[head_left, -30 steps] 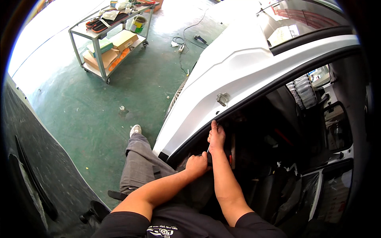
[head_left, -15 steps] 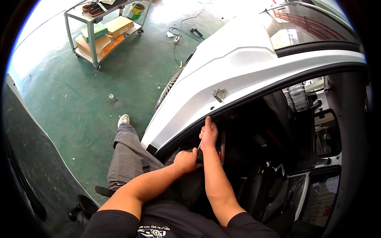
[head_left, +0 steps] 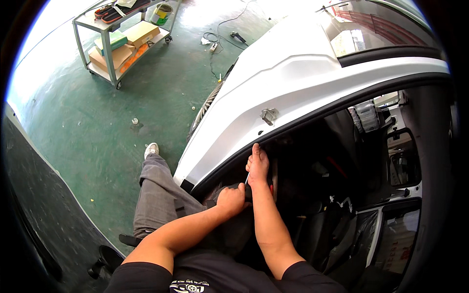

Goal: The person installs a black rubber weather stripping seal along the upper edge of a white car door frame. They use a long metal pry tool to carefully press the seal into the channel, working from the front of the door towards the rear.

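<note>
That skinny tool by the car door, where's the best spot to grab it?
Grip the tool by its dark lower handle, as the left hand does, coming from below. Its thin shaft points up toward the door edge, where the right hand rests.

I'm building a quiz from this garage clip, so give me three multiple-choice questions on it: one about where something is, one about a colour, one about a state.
1. Where does the wheeled cart stand?
A. Upper left, on the green floor
B. Inside the car
C. Behind the person's shoulders

2. What colour is the car body panel above the door opening?
A. Red
B. White
C. Black

3. How is the left hand?
A. Flat and open on the floor
B. Closed around a dark-handled tool
C. Out of view

Answers:
1. A, the cart sits far from the car on the green floor.
2. B, the panel with the metal latch is white.
3. B, its fingers curl round the handle, just below the right hand, which reaches to the opening's edge.
</note>
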`<act>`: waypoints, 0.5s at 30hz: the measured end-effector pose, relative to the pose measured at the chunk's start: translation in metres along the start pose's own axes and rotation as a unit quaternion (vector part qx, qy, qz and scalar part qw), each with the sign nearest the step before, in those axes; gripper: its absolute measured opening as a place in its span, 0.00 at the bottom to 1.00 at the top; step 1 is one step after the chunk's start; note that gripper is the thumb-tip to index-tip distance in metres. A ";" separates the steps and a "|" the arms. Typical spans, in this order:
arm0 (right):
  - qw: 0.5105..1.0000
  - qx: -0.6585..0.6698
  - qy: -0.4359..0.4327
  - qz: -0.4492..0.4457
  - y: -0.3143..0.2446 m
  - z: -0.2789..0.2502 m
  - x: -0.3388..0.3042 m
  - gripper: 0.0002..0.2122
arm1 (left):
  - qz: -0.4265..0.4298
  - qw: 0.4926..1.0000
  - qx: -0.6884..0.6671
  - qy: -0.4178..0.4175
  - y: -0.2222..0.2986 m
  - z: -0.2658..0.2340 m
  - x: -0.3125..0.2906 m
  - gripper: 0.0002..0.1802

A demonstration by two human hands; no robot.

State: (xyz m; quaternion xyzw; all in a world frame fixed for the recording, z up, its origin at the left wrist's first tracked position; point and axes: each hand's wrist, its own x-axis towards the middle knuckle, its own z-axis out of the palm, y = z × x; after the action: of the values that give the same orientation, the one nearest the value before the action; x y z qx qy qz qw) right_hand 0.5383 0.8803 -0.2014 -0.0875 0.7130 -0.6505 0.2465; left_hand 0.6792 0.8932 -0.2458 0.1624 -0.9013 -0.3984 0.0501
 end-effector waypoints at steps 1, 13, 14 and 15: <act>1.000 -0.002 0.004 0.001 0.000 0.000 0.000 0.22 | 0.000 1.000 0.001 -0.005 -0.001 0.000 0.000 0.35; 1.000 0.003 0.008 0.003 0.000 0.000 -0.001 0.19 | 0.007 0.999 -0.034 0.022 -0.003 0.005 0.000 0.34; 1.000 -0.009 0.005 0.000 -0.001 0.000 0.000 0.22 | 0.006 0.999 -0.025 0.023 -0.001 0.006 0.000 0.33; 1.000 -0.008 0.005 0.000 -0.001 0.000 -0.001 0.22 | 0.003 0.999 -0.028 0.025 0.000 0.007 0.000 0.33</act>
State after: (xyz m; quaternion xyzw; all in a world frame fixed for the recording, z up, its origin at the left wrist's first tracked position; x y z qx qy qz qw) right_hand 0.5385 0.8805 -0.2000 -0.0867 0.7196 -0.6450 0.2423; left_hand 0.6774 0.8976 -0.2505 0.1678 -0.8889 -0.4190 0.0782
